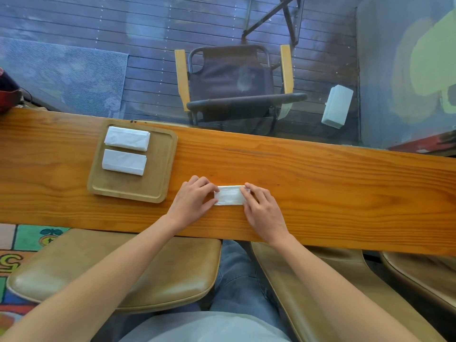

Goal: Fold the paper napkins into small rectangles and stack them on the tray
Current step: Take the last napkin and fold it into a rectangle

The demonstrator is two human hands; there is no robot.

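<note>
Both hands' fingers (246,193) press a folded napkin (229,195) beside the tray (158,178).

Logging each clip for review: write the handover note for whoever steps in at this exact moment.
Left hand and right hand: each presses one end of the folded napkin flat on the wooden table; fingers fairly straight, no grip.
Tray: two folded napkins lie side by side, not stacked.
Done: two on the tray, a third folded.
Left: move the third onto the tray and stack them.
</note>
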